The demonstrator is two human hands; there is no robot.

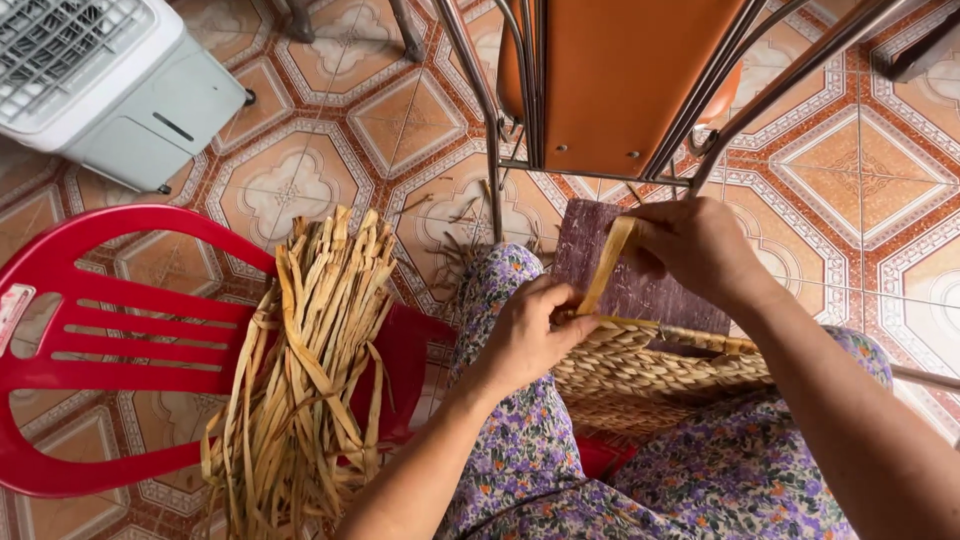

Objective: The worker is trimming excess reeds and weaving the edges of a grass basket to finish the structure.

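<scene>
Centre right of frame: woven basket (pixel 640 370) resting on lap, purple board (pixel 640 285) inside it. Left hand (pixel 530 335) closed, pinching flat straw strip (pixel 607 265) at basket rim. Right hand (pixel 695 245) closed around strip's upper end, apparently folding it. Lower left: bundle of dried straw (pixel 305 370) lying across red plastic chair (pixel 110 330)

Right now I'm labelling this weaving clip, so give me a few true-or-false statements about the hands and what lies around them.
1. Both hands hold one flat straw strip. True.
2. The woven basket rests on the floor. False: it rests on the person's lap.
3. The bundle of straw strips lies over a red plastic chair. True.
4. The left hand is empty. False: it pinches the strip's lower end, while the right hand holds its top.
</scene>
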